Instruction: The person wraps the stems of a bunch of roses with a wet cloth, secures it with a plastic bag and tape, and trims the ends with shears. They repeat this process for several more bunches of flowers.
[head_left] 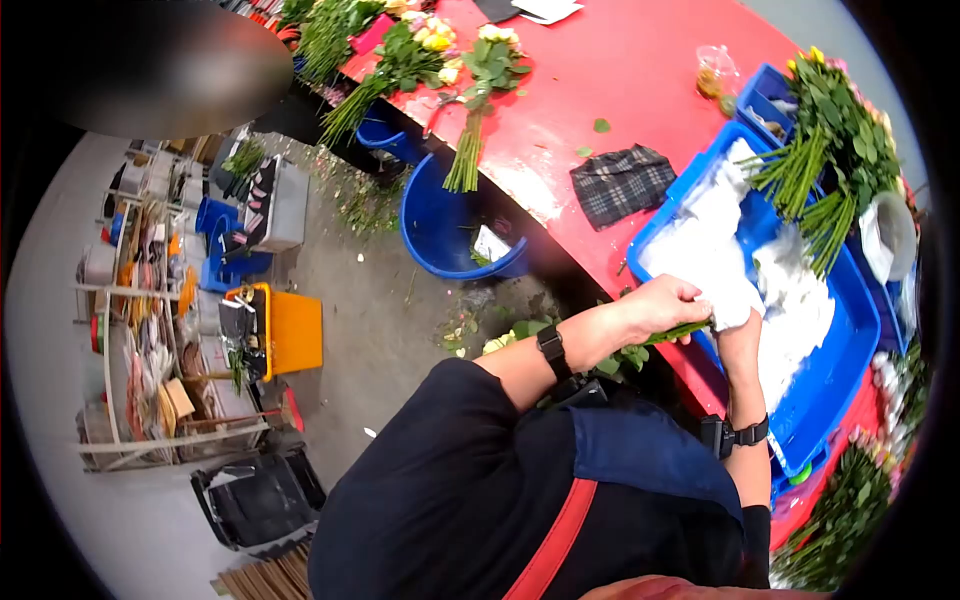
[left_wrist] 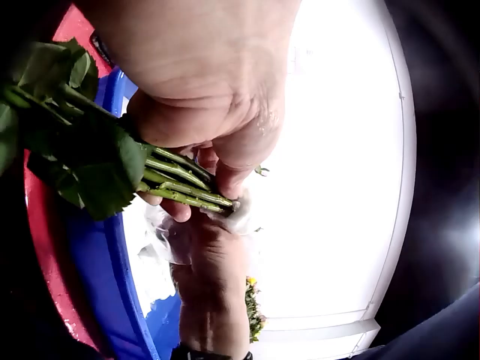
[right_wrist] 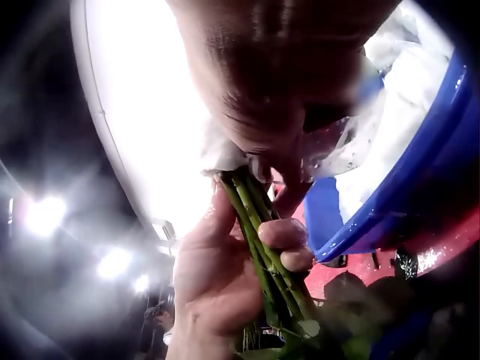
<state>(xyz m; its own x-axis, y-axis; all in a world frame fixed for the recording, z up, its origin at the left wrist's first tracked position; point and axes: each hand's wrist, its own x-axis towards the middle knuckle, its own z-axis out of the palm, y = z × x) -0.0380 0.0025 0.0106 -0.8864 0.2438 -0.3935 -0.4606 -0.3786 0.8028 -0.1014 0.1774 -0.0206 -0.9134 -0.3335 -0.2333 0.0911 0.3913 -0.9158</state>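
Green stems (left_wrist: 180, 184) with dark leaves (left_wrist: 109, 169) lie in the left hand (head_left: 655, 308), whose fingers curl round them near their cut ends. At those ends the right hand (head_left: 740, 345) holds wet white material (head_left: 732, 298), and in the right wrist view a pale wad (right_wrist: 223, 154) covers the stem tips. Part of the right hand's fingers is hidden behind the material in the head view. Both hands are over the near edge of a blue tray (head_left: 862, 310) holding more white material (head_left: 690, 245).
A red table (head_left: 570, 90) carries a plaid cloth (head_left: 622, 185), leafy bunches (head_left: 490, 70) and a clear bag (head_left: 715, 72). Stems with leaves (head_left: 850, 130) lean over the tray's far side. Below the table edge stands a blue bucket (head_left: 430, 220); a yellow bin (head_left: 296, 332) is on the floor.
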